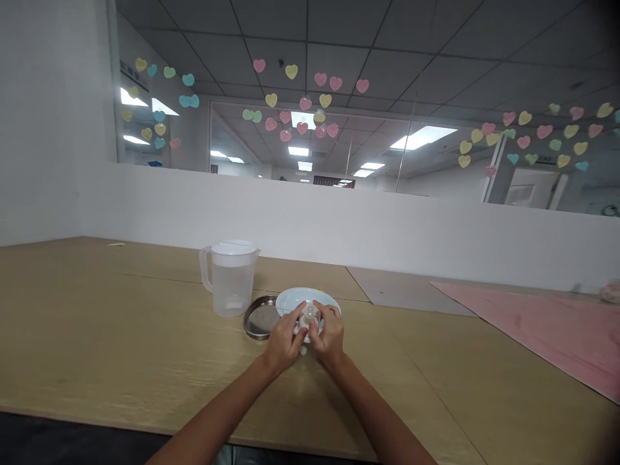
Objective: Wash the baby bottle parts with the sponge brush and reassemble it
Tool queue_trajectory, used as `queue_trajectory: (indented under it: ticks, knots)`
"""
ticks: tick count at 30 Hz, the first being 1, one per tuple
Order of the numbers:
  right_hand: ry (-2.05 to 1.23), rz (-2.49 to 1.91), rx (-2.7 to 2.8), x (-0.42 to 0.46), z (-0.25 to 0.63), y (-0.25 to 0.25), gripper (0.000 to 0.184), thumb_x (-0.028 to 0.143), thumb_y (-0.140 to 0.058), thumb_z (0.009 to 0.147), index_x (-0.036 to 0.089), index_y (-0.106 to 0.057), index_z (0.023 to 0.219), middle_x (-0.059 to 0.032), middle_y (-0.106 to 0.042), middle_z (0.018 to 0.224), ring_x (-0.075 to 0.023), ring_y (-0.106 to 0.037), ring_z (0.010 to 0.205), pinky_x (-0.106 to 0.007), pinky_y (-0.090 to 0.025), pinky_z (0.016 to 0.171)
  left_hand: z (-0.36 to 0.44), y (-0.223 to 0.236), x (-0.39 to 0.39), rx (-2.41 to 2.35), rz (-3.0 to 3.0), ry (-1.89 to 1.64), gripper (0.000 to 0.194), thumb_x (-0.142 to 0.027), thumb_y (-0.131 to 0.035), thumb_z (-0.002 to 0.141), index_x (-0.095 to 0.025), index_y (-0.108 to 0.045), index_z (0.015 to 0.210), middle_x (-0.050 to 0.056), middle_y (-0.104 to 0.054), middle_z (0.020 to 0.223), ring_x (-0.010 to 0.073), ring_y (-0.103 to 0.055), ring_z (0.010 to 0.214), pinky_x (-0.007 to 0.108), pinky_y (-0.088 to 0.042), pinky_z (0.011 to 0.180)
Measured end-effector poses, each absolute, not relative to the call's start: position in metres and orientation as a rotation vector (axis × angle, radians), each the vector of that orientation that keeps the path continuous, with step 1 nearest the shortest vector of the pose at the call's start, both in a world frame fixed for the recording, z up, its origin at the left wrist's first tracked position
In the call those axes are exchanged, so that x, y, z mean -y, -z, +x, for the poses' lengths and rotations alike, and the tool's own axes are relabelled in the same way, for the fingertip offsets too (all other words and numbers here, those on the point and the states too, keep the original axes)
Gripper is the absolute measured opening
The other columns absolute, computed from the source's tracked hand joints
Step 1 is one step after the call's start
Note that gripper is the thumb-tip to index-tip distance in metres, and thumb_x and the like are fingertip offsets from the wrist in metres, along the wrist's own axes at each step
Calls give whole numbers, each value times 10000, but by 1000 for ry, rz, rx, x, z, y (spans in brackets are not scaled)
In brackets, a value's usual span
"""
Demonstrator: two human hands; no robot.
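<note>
My left hand [285, 343] and my right hand [331, 337] meet over a white plate [308, 298], their fingertips pinching a small clear, pale object [308, 317]. The object is too small and too covered by my fingers to identify. A small pale round piece [303, 351] lies on the table just below my hands, beside the plate's near edge. To the left of the plate is a round dark metal dish [260, 317], and behind that stands a clear plastic pitcher [229, 282] with a white lid.
The hands work on a light wooden table [121, 336] with seams across it. A pink sheet [542, 329] lies at the right, and a grey board [407, 289] lies toward the back. A low white partition [290, 216] with heart-shaped notes on glass above it bounds the far side.
</note>
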State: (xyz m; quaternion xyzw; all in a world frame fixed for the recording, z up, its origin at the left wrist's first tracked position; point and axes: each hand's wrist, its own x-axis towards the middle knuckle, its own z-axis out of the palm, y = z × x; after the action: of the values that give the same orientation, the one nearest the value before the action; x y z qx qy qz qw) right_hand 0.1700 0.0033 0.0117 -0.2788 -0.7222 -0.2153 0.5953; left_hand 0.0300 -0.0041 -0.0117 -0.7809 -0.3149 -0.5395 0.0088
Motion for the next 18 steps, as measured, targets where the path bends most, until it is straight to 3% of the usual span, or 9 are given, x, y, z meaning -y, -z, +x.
queue_trajectory:
  ticks: [12,18]
  knots:
    - [572,-646,1705,-1,173,-5,434,216,-432,845,142,-419,1272,-37,-647,734,-138,-562,572,-391,-444,773,31,5,9,1068,-2430,1628,482,-356,-327,912,-182,-291,1359,114,-587,1149,208,-557,1027,377,-443,870]
    - [541,-673,1722,0,180,-8,512,246,-410,849,139,-330,1343,-75,-651,856,-188,-604,773,-432,-416,833,20,20,78,1215,-2179,1852,521,-359,-427,879,-215,-273,1356,110,-467,1291,232,-459,1162,423,-426,933]
